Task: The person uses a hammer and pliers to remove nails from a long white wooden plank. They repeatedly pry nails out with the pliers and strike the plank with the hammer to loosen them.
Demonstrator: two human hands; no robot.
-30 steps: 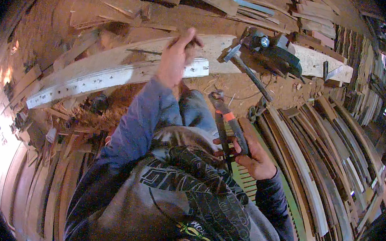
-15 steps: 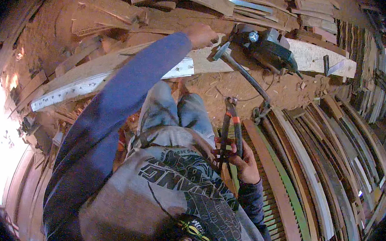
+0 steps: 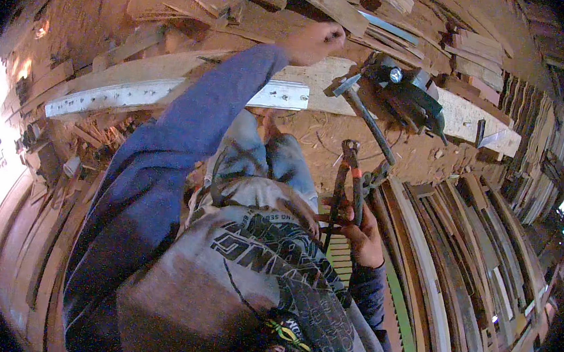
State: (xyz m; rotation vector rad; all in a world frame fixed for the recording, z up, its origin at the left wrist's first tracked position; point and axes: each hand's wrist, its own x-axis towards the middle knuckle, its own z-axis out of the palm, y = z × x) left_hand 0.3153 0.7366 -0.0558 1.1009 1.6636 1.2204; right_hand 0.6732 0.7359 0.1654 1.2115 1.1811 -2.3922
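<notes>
In my right hand (image 3: 365,237) is a pair of end-cutting pincers (image 3: 356,172), its jaws pointing away from me and its dark handles spread between my fingers. My left arm reaches far out, and my left hand (image 3: 315,43), smeared by motion, is curled beyond a pale plank (image 3: 334,80). Whatever it holds, if anything, cannot be made out. Below that forearm lies a white strip (image 3: 128,93) with a row of nails or nail holes along it. A hammer (image 3: 371,120) rests with its head on the plank, near a dark power tool (image 3: 410,87).
To my right, many long boards (image 3: 448,271) stand in rows, beside a green-edged piece (image 3: 394,306). Scrap boards (image 3: 311,1) lie at the far side, and a wood stack (image 3: 477,55) sits at the far right. A small square (image 3: 490,135) lies on the plank's right end.
My left hand has moved outward and a little right, past the plank. The whole view has shifted and turned slightly. The pincers stay in my right hand.
</notes>
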